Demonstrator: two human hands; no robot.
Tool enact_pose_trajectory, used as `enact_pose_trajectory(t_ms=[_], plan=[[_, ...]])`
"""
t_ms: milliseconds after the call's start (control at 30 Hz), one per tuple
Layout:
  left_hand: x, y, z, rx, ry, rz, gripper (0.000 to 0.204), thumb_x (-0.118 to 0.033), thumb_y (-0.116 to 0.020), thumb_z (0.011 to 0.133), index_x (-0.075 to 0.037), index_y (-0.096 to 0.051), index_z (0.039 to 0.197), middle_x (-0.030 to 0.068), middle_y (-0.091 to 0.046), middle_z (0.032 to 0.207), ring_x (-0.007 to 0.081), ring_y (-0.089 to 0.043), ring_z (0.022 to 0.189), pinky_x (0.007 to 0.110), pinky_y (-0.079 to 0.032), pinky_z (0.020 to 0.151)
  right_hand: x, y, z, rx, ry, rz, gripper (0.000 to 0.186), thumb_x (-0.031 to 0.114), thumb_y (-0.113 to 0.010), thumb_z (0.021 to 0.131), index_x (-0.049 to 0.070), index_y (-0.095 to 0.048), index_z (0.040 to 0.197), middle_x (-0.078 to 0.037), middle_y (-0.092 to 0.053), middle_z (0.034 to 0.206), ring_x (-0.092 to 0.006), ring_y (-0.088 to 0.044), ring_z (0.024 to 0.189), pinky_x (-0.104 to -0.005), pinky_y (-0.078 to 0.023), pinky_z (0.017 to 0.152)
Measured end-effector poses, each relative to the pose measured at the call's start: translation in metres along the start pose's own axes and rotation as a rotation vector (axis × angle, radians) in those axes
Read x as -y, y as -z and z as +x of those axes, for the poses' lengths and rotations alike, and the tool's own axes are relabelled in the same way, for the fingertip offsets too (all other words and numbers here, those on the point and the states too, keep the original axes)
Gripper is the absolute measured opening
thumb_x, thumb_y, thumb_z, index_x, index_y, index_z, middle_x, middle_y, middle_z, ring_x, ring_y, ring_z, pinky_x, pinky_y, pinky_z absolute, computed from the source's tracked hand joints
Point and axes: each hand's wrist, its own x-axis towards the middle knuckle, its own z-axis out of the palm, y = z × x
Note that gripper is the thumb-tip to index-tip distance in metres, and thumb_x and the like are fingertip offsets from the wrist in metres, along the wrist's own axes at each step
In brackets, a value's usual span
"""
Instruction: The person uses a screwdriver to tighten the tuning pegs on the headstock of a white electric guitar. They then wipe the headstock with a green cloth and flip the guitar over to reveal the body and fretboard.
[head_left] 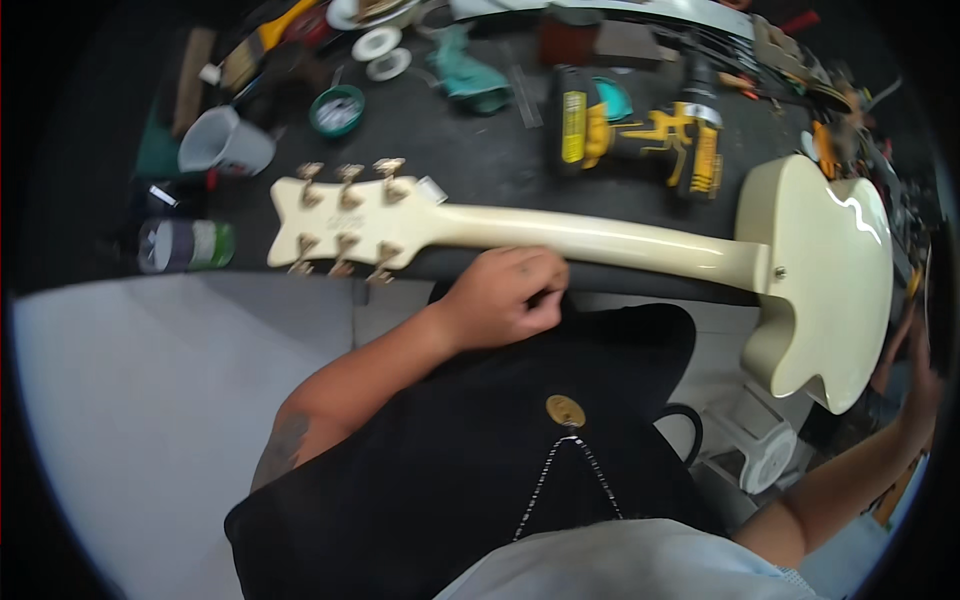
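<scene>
A: Where is the guitar (825,260) placed?
B: It is laid back-up along the desk (480,165), headstock (345,225) to the left. The cutaway horns are carried out past the front edge, above a white plastic stool (755,440).

A: And the left hand (515,290)?
B: It is held at that edge, just under the neck (600,235); whether the neck is touched cannot be told. Its grip is narrow, the fingers curled into a loose fist.

A: The right hand (922,345)?
B: It is stretched far out beyond the body, near the rim of the view, and blurred; its grip cannot be told.

A: How much room is left?
B: Behind the neck, a dark strip is left before the green bowl (337,112). The cordless drill (690,150) is set nearer the neck. On the left, the headstock is flanked by a bottle (185,245).
</scene>
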Motion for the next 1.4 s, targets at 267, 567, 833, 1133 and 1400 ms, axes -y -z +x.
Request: enact_pose_trajectory(t_ms=[267,567,833,1133,1400], plan=[[-0.042,0.042,-0.022,-0.065,0.059,-0.517,0.033,0.010,-0.062,0.098,-0.002,-0.060,0.128,0.0109,-0.073,0.106,0.0169,-0.072,0.100,0.030,-0.057,0.090,0.187,-0.156,-0.034,-0.126,0.116,0.449,0.037,-0.014,-0.071,0.069,-0.005,-0.070,0.104,-0.020,-0.067,0.104,-0.0286,-0.065,0.098,-0.0326,-0.050,0.088],[-0.048,0.095,-0.044,-0.242,0.019,-0.553,0.027,0.008,-0.060,0.101,0.000,-0.058,0.127,0.0113,-0.070,0.110,0.0202,-0.072,0.104,0.033,-0.057,0.094,0.247,-0.190,0.013,-0.063,0.270,0.590,0.031,-0.017,-0.065,0.068,-0.003,-0.068,0.096,-0.015,-0.066,0.103,-0.0209,-0.064,0.096,-0.0296,-0.049,0.086],[-0.048,0.103,-0.045,-0.252,0.010,-0.558,0.021,0.007,-0.057,0.103,-0.001,-0.058,0.122,0.0112,-0.070,0.109,0.0179,-0.070,0.100,0.030,-0.056,0.085,0.258,-0.184,0.019,-0.057,0.310,0.536,0.034,-0.017,-0.063,0.064,-0.003,-0.068,0.094,-0.014,-0.067,0.101,-0.0200,-0.064,0.094,-0.0294,-0.049,0.084],[-0.045,0.107,-0.044,-0.246,0.019,-0.556,0.019,0.006,-0.059,0.103,0.000,-0.059,0.121,0.0098,-0.069,0.109,0.0166,-0.071,0.100,0.028,-0.056,0.086,0.259,-0.195,0.022,-0.090,0.285,0.573,0.032,-0.017,-0.063,0.065,-0.002,-0.067,0.093,-0.014,-0.067,0.100,-0.0206,-0.064,0.095,-0.0295,-0.049,0.086],[-0.047,0.105,-0.040,-0.276,0.056,-0.478,0.019,0.008,-0.061,0.100,0.001,-0.063,0.117,0.0105,-0.071,0.107,0.0180,-0.073,0.099,0.030,-0.057,0.088,0.257,-0.192,0.023,-0.072,0.293,0.507,0.031,-0.018,-0.067,0.069,-0.004,-0.067,0.097,-0.012,-0.068,0.100,-0.0209,-0.066,0.097,-0.0300,-0.051,0.088]])
